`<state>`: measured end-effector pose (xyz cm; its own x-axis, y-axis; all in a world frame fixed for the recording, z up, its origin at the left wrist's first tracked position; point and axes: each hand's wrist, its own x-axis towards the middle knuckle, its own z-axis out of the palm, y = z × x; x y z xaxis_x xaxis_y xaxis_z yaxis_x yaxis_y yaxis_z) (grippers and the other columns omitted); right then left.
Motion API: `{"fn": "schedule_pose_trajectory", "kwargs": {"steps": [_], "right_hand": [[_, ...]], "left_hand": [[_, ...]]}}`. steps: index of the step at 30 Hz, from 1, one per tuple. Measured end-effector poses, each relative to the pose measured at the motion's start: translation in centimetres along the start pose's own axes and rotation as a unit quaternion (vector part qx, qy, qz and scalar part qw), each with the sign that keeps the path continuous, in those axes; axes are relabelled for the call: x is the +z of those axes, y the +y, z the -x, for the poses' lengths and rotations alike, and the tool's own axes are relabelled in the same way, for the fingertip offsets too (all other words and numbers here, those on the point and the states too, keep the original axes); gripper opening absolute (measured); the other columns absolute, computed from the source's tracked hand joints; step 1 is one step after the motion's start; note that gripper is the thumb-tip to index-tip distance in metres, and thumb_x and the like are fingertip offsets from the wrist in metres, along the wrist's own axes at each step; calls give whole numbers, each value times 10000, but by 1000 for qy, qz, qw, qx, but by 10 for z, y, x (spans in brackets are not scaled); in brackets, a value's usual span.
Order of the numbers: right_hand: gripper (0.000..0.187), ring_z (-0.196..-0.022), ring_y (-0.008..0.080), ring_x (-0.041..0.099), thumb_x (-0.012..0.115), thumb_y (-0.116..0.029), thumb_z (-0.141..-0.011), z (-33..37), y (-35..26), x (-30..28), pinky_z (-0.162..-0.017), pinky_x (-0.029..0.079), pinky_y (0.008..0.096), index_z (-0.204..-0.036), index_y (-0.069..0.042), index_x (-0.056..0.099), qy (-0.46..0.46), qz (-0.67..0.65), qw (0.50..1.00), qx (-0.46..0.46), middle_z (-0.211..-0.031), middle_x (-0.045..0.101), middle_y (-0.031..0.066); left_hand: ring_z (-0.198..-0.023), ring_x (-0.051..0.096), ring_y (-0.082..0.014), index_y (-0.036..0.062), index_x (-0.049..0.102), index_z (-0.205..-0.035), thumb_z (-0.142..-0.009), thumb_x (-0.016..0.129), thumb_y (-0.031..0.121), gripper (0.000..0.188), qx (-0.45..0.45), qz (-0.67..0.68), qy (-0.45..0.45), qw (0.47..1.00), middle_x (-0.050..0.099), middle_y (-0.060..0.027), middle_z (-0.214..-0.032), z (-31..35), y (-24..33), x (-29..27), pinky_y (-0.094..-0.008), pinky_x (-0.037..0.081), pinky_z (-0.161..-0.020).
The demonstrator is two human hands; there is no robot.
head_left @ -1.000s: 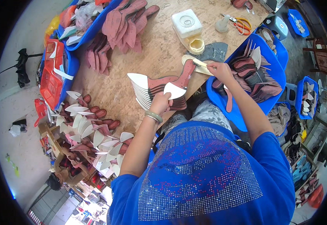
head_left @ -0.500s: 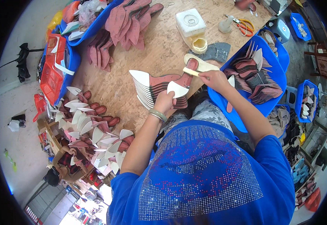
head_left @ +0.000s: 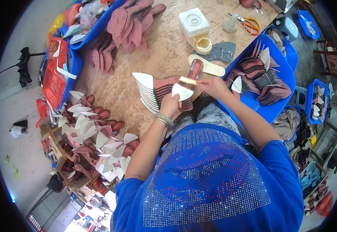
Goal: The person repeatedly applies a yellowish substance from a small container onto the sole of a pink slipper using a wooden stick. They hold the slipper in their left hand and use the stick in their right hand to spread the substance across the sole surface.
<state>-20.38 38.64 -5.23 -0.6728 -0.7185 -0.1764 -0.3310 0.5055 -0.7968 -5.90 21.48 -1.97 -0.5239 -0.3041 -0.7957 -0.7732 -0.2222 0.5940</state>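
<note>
- Head view first: the brush (head_left: 187, 80) is now sitting lower than half a second ago, lying across the red-brown piece (head_left: 195, 69) right by its white tip (head_left: 182, 92). Earlier it was crossing farther up.
- So the rounded far end is showing uncovered now, and it's looking pretty shiny.
- Left hand (head_left: 171, 105) is pinching that white tip, thumb on top, and is holding about the same spot as before.
- Right hand (head_left: 214, 87) is gripping the brush by its thin handle.
- The piece itself is lying at the near edge of the worktop (head_left: 160, 46), over one fan of white-tipped pieces (head_left: 143, 81). They're overlapping too much for an exact count, maybe a dozen or so.
- Counting the rest: one cream oval (head_left: 211, 68) is lying just beyond the piece, one dark grey sheet (head_left: 225, 52) behind that.
- One white block (head_left: 194, 21) is standing with one open cup (head_left: 203, 45) just beside it.
- One pair of orange-handled scissors (head_left: 253, 25) is lying farther back.
</note>
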Motion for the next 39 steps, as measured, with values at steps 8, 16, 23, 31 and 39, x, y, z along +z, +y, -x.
{"fn": "schedule_pose_trajectory", "kwargs": {"steps": [8, 16, 23, 31, 39], "right_hand": [[209, -700, 300, 660, 605, -277, -811, -34, 50, -27, -648, 538, 402, -911, -145, 733, 97, 136, 986, -14, -775, 678, 131], [198, -746, 296, 663, 636, -249, -813, 3, 70, -36, -671, 536, 385, -930, -116, 724, 86, 86, 993, 6, -868, 682, 135], [159, -669, 210, 658, 661, -185, -815, 61, 29, -11, -641, 522, 331, -925, -90, 725, 34, -40, 999, 4, -822, 700, 99], [230, -648, 105, 585, 632, -179, -862, 51, 5, -27, -619, 471, 246, -1014, -20, 699, -166, -539, 777, 281, -793, 685, 10], [227, -711, 69, 586, 645, -187, -849, -3, -66, 3, -660, 478, 233, -996, -23, 700, -31, -159, 987, 14, -819, 698, 30]], "left_hand": [[-415, 389, -86, 39, 545, -826, -896, 479, 175, 166, -34, 64, -13, 997, 471, 1, -556, 3, 6, 3, -239, 300, -360], [-441, 390, -63, 48, 518, -875, -910, 486, 170, 131, -64, 159, -35, 985, 470, 9, -592, 8, 8, 1, -219, 303, -371], [-450, 391, -48, 48, 527, -908, -914, 498, 176, 132, -53, 198, -28, 978, 466, 16, -600, 13, 9, 6, -211, 297, -368], [-403, 366, -73, 48, 536, -908, -928, 476, 215, 178, 39, 110, 6, 993, 453, 7, -571, 27, 13, -5, -226, 281, -350], [-399, 384, -89, 40, 537, -903, -933, 459, 240, 217, 128, 54, 39, 990, 461, 6, -557, 34, 10, -11, -241, 294, -351]]}}
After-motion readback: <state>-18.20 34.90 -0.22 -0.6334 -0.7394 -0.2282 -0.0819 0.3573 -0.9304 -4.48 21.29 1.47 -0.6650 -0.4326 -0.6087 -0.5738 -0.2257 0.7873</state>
